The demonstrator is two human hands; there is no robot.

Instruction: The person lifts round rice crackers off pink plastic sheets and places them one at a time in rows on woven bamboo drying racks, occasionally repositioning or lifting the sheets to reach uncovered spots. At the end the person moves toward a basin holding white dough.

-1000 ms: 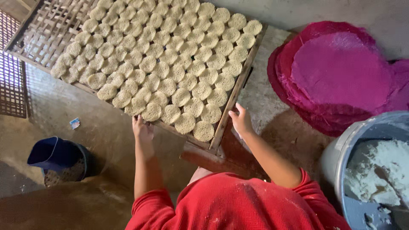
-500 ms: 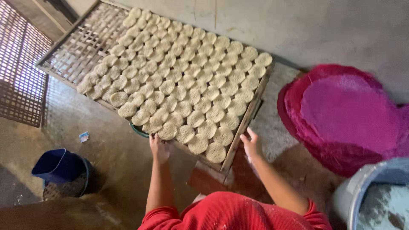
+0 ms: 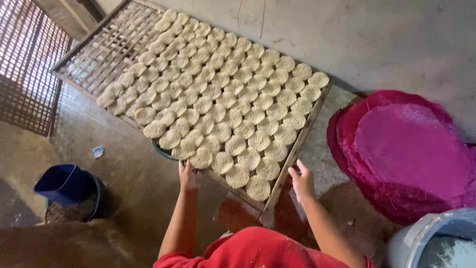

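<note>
Left hand and right hand each grasped the near edge of the woven bamboo tray, fingers curled on its frame; pale round noodle cakes covered it.

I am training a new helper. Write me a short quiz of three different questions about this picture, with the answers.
1. True or false: both hands touch the woven tray.
2. Multiple choice: the pale round cakes on the tray are A) piled in a heap, B) laid flat in rows, C) kept in the bucket.
3. Short answer: what colour is the stack of round mats to the right of the tray?

Key
1. True: the left hand and the right hand each grip the near edge of the woven tray.
2. B: the round cakes lie flat in rows, side by side.
3. Pink: the round mats lie on the floor beside the tray.
</note>
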